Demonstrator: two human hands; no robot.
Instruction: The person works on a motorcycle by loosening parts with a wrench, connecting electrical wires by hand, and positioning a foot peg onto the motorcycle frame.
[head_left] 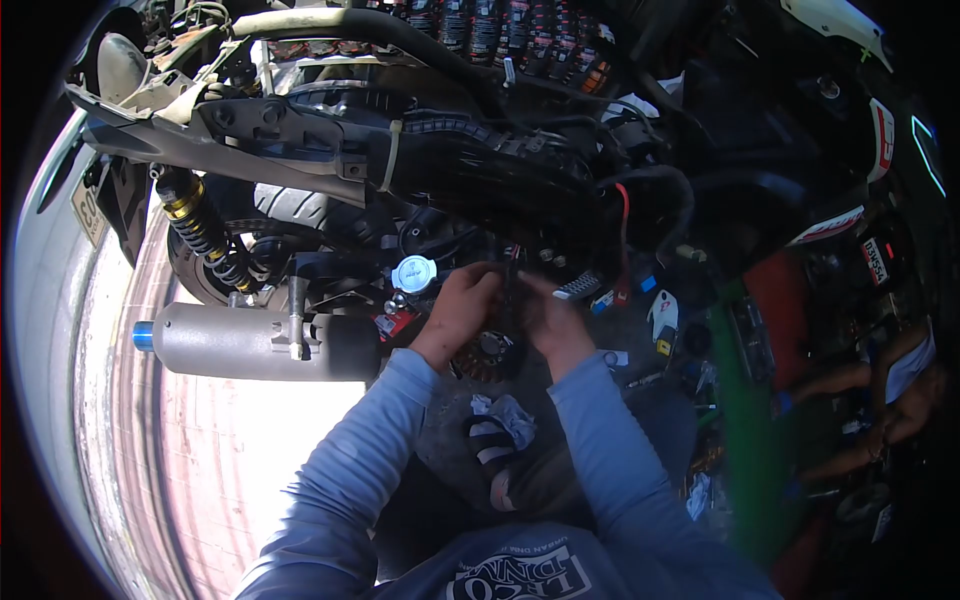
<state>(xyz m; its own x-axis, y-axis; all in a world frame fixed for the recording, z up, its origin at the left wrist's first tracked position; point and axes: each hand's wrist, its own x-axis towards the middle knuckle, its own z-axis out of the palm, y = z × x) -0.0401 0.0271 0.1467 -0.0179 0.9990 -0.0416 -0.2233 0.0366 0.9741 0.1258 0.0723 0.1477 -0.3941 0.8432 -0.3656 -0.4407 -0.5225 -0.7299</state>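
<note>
1. Head view: the motorcycle is seen beyond the coil ring.
2. The ring is neared more closely by the left hand than the right hand.
3. Beyond it, the dark strand is flanked by narrowed left and blurred right fingers, pointed lengthwise away; grip cannot be told.

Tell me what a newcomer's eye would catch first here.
Probably the big gray, blue-tipped cylindrical silencer at the left. Just above it slants a black-and-gold coil-spring shock absorber. Near the centre, a round pale-blue cap stands out beside the bare left hand.
</note>
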